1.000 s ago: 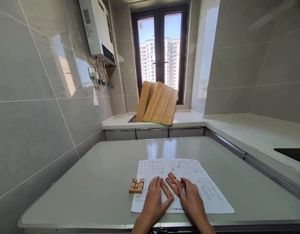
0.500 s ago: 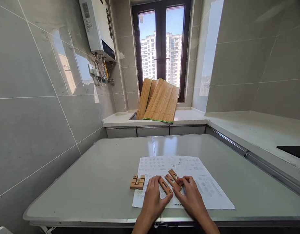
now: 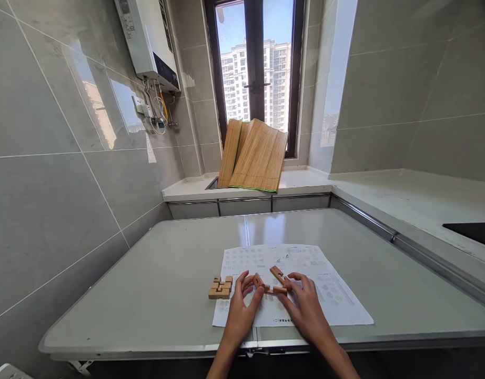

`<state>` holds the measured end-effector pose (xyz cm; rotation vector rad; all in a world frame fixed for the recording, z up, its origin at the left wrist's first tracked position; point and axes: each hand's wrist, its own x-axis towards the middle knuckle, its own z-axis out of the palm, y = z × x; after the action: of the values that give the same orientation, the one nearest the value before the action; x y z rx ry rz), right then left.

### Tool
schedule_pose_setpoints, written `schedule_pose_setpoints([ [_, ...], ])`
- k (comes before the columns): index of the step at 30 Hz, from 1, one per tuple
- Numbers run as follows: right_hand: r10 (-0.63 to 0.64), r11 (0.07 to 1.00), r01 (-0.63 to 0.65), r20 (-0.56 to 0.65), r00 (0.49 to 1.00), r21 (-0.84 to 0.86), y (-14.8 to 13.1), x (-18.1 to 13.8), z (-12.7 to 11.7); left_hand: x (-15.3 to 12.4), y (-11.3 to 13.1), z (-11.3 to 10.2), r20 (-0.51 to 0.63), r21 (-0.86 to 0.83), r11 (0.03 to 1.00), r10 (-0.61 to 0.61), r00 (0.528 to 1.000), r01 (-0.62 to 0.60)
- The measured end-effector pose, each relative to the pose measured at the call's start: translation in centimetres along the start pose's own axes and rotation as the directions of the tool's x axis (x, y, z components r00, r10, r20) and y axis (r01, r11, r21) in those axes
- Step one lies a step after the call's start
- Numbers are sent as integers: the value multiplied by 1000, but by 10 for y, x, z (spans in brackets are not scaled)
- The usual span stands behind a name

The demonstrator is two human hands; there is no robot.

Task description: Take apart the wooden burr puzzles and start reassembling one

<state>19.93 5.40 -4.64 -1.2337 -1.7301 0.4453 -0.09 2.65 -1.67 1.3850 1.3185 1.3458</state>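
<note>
My left hand (image 3: 241,305) pinches a slotted wooden puzzle piece (image 3: 259,281), raised at a tilt above the printed sheet (image 3: 297,316). In my right hand (image 3: 307,305) is a notched wooden puzzle piece (image 3: 280,290), gripped at its right end and pointing toward the left-hand piece. The two pieces are close together; whether they touch I cannot tell. Another notched wooden piece (image 3: 276,272) lies on the sheet just beyond my right fingers, its near end hidden by them. Left of my left hand, several interlocked wooden pieces (image 3: 219,292) sit at the sheet's edge.
The sheet lies on a pale folding table (image 3: 148,284) with a centre seam. Behind the table runs a white counter (image 3: 301,181), where a folded bamboo mat (image 3: 258,158) leans before the window. A water heater (image 3: 148,47) hangs on the left wall.
Both hands have lifted their wooden pieces off the sheet. The left piece has tilted up, and the right piece has turned toward it. The view has shifted slightly.
</note>
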Motion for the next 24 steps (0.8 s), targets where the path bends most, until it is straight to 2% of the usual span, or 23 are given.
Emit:
schedule_pose_setpoints([
  [4,29,991,-27,-10,1000,132,-11,1,-8,-2,6,0,-47,74,997,40,998,-36],
  [8,111,929,-142,108,988,342,-22,2,-13,-8,17,1,-67,191,978,101,993,-86],
  [12,158,756,-286,261,952,588,-25,2,-13,-13,26,1,-18,236,955,187,982,-178],
  [15,189,609,-386,345,919,693,-23,2,-14,-17,30,0,26,237,946,221,975,-221],
  [24,294,344,-494,409,864,798,-23,-2,-10,-19,26,-1,60,160,958,233,971,-240],
])
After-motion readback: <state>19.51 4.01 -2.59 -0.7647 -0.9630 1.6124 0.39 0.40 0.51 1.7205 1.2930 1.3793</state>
